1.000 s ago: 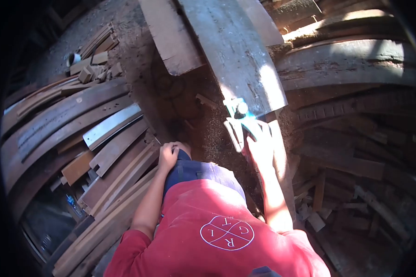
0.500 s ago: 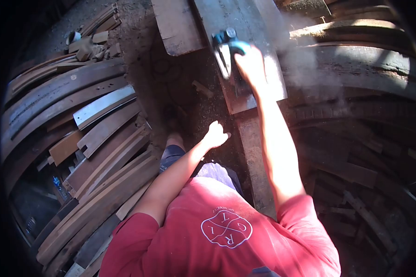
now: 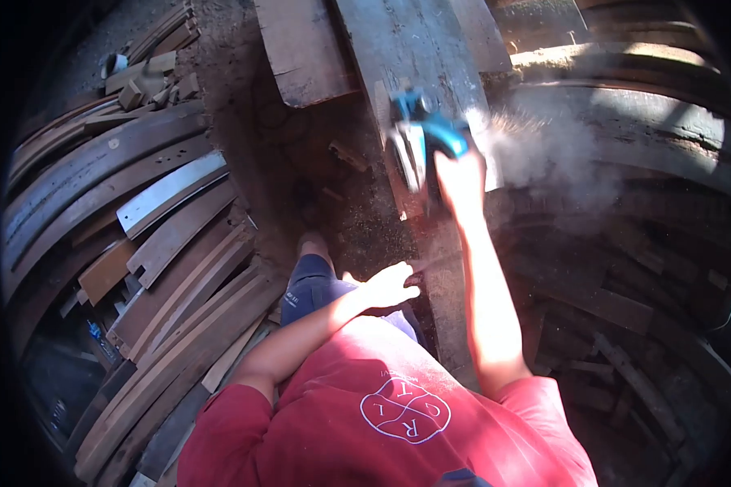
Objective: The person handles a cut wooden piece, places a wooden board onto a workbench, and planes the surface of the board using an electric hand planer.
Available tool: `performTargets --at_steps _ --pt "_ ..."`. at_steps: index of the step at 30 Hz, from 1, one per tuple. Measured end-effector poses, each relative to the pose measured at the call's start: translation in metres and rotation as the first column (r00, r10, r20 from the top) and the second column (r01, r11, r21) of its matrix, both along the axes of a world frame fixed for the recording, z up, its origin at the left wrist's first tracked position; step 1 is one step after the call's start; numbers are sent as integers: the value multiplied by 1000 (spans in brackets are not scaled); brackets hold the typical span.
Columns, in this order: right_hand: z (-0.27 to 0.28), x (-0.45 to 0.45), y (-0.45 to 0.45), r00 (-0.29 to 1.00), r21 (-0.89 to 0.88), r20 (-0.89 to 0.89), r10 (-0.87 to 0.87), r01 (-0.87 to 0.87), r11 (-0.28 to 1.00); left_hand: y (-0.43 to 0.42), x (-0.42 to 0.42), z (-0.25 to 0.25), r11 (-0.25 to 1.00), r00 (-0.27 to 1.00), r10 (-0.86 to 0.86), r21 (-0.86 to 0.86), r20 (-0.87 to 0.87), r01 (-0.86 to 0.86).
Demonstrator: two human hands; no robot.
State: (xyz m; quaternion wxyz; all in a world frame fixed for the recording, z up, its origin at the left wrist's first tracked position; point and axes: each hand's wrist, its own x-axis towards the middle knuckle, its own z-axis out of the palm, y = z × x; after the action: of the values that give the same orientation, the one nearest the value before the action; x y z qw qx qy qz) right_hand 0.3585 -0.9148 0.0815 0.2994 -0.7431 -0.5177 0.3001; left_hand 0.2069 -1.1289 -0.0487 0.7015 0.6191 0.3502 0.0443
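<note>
A teal electric planer [image 3: 430,134] rests on a wide wooden board [image 3: 410,49], close to the board's near end, and looks slightly blurred by motion. My right hand [image 3: 461,177] is wrapped round its rear handle, arm stretched forward. Pale dust and chips [image 3: 552,146] spray out from the planer's right side. Low in front of my waist is my left hand [image 3: 388,286], away from the board. Its fingers are half bent and apart from the thumb, and I see nothing held in it.
Stacks of curved wooden pieces [image 3: 162,191] fill the left side. More curved timbers [image 3: 625,109] lie on the right. Another board [image 3: 309,57] lies left of the planed one. A narrow plank [image 3: 448,312] runs below it, and offcuts [image 3: 348,154] lie on the dusty floor.
My right hand has drawn the planer toward me and slightly right along the board. The dust cloud shows more strongly. My left hand has dropped nearer my waist.
</note>
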Motion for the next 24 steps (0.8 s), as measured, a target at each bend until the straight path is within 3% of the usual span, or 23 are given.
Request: performTargets --at_steps 1,2,4,5,6,8,9,10,12,13,14,16,17,18,20,21,22,23,24 --pt "1 -8 43 998 -89 -9 -57 56 994 0 13 -7 999 999 23 -42 23 -22" --pt "-10 -11 84 975 -49 221 -19 30 998 0 25 -15 995 998 48 -84 44 -44" --pt "-15 -21 153 970 -44 244 -16 28 999 53 27 50 966 959 252 -83 129 -243" --pt "-22 -19 177 959 41 281 25 -38 998 61 36 47 966 959 253 -87 128 -243" --pt "-24 -19 192 958 33 287 13 -23 999 66 44 40 915 905 402 -30 142 -402" --pt "-25 -13 188 959 18 284 26 -33 999 75 45 23 841 831 529 19 172 -540" --pt "-17 -6 168 979 -24 202 11 -6 1000 80 37 10 996 996 94 -2 -5 -95" --pt "11 -11 128 993 -67 121 -7 15 998 86 28 2 928 916 -372 -93 -152 362" --pt "14 10 42 993 -193 86 -83 99 976 87 -7 46 900 911 -412 -148 16 410" --pt "-7 34 -17 989 -123 72 -129 137 983 61 -18 23 904 904 -427 -18 -6 427" --pt "6 45 -67 987 -187 -13 -159 154 970 37 -27 -3 895 902 -431 111 -29 432" --pt "17 60 -145 967 -299 -18 -254 237 924 37 -59 -5 981 990 -101 176 97 83" --pt "25 54 -153 969 -256 -7 -248 238 937 46 -67 1 936 996 -85 341 -8 82" --pt "28 51 -154 955 -258 -36 -293 274 926 42 -71 -6 850 1000 1 526 16 -9" --pt "26 49 -122 967 -264 -37 -250 232 936 58 -70 -2 924 980 -175 330 -91 196" --pt "21 49 -91 987 -178 -18 -160 154 972 66 -70 -3 944 974 -213 240 -82 227" --pt "14 48 -54 995 -119 19 -96 98 988 70 -69 -4 946 975 -201 239 -96 219" --pt "8 42 -10 998 43 62 -21 18 999 69 -69 -4 976 995 -94 196 -33 99" --pt "12 36 37 998 49 31 51 -53 997 64 -67 -3 990 1000 14 139 25 -17"
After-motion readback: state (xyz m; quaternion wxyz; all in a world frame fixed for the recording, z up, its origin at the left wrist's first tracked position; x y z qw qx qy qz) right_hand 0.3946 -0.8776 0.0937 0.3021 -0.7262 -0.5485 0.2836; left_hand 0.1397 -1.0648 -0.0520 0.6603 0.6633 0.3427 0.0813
